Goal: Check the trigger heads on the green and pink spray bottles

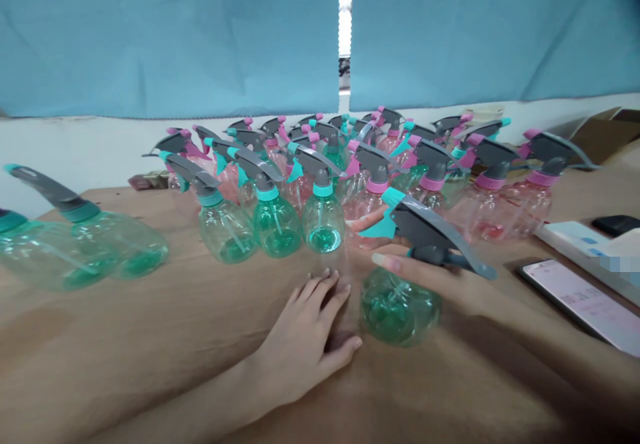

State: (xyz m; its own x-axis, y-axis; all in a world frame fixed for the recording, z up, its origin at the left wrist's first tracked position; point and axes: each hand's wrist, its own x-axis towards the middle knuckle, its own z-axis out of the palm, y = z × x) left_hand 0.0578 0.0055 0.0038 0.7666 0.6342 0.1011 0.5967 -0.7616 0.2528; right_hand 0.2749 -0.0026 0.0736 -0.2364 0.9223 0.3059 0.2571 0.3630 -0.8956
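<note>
Left hand (306, 344): was half-opened, empty.
Right hand (443, 281): was placed around green bottle (397, 314) (grip firmness unclear).
Bottles behind (276, 227): were already capped; remainder unclear.

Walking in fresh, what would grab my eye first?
Probably the crowd of translucent plastic spray bottles, pink and green, across the back of the brown table. Nearer, the right hand holds a round, see-through green bottle with a grey-and-turquoise trigger head, beside the left hand on the table. Behind everything, a bright vertical gap splits the blue cloth.
</note>
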